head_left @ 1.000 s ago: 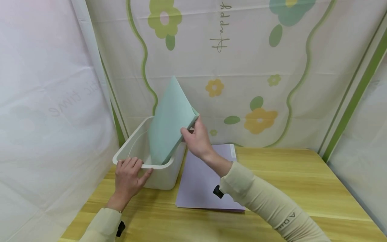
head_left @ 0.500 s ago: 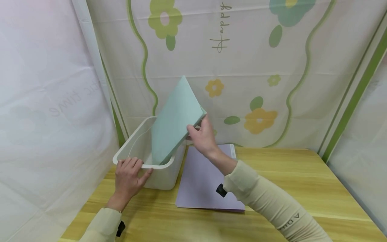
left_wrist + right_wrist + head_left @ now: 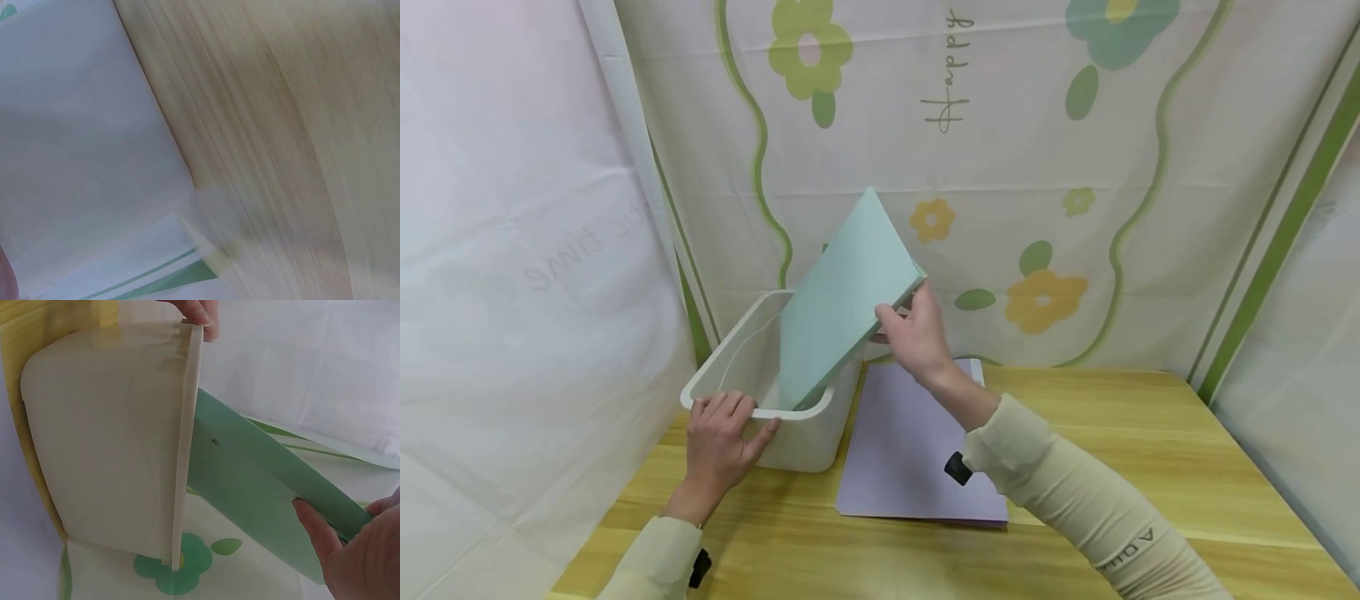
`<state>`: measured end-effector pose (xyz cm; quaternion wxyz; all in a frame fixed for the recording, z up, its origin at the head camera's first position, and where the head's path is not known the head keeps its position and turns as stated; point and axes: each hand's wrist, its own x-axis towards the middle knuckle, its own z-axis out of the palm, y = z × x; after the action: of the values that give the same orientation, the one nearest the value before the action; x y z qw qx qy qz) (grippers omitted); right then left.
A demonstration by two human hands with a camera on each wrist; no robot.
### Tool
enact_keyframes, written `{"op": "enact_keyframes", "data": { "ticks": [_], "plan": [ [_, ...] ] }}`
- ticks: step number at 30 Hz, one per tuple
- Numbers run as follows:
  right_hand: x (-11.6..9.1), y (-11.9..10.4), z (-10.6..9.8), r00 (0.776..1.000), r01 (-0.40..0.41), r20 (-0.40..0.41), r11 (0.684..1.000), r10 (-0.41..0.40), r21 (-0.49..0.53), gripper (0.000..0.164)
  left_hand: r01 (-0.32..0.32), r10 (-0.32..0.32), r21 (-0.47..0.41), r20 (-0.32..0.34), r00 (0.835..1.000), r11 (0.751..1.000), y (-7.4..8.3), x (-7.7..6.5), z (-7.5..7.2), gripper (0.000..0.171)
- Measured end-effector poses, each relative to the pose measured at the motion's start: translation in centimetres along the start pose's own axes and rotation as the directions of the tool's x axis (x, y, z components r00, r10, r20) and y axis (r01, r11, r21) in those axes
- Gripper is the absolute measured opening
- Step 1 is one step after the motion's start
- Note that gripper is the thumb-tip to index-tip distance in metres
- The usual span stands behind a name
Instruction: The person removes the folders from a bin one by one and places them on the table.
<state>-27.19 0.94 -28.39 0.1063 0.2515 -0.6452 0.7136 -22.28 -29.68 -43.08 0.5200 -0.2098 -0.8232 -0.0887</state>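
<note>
A mint-green file folder (image 3: 842, 304) leans out of a white plastic bin (image 3: 801, 437), its lower corner inside and its upper part tilted up to the right. My right hand (image 3: 917, 333) grips the folder's right edge, thumb on the near side. The right wrist view shows the same folder (image 3: 250, 469) angled past the bin rim (image 3: 187, 437). My left hand (image 3: 718, 437) holds the bin's near rim, fingers curled over it and thumb along the outside. In the left wrist view the bin wall (image 3: 87, 125) fills the left side.
Lilac folders (image 3: 902, 458) lie flat on the wooden table (image 3: 1112, 467), just right of the bin and below my right forearm. Behind the table hangs a flower-print curtain (image 3: 1000, 167), with another white curtain (image 3: 535, 333) along the left.
My right hand has moved to the right, drawing the mint-green folder along and tilting it lower over the bin's right side. The left hand and bin stay in place.
</note>
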Motion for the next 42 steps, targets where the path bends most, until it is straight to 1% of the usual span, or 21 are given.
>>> {"op": "enact_keyframes", "data": {
  "ticks": [8, 19, 27, 35, 42],
  "plan": [
    [0.0, 0.2, -0.3, 1.000, -0.025, -0.017, 0.999, 0.026, 0.036, 0.049, -0.001, 0.001, 0.001, 0.001, 1.000, 1.000, 0.0, 0.1, 0.0, 0.062],
    [-0.2, -0.1, -0.3, 0.999, -0.040, -0.018, 0.997, 0.041, 0.062, 0.053, 0.003, -0.003, 0.003, -0.002, 1.000, 1.000, 0.0, -0.1, 0.1, 0.063],
    [0.2, -0.4, -1.0, 0.999, -0.012, -0.039, 0.995, 0.016, 0.099, 0.052, -0.001, 0.001, 0.007, -0.004, 1.000, 1.000, -0.1, -0.1, 0.2, 0.063],
    [0.1, -0.6, -1.8, 0.998, -0.031, -0.049, 0.993, 0.037, 0.110, 0.054, 0.000, 0.000, 0.009, -0.002, 1.000, 1.000, -0.2, -0.1, 0.2, 0.063],
    [0.0, -0.9, -2.7, 0.998, -0.024, -0.062, 0.993, 0.031, 0.112, 0.055, 0.004, -0.004, 0.008, 0.008, 1.000, 1.000, -0.2, -0.1, 0.1, 0.062]
  ]
}}
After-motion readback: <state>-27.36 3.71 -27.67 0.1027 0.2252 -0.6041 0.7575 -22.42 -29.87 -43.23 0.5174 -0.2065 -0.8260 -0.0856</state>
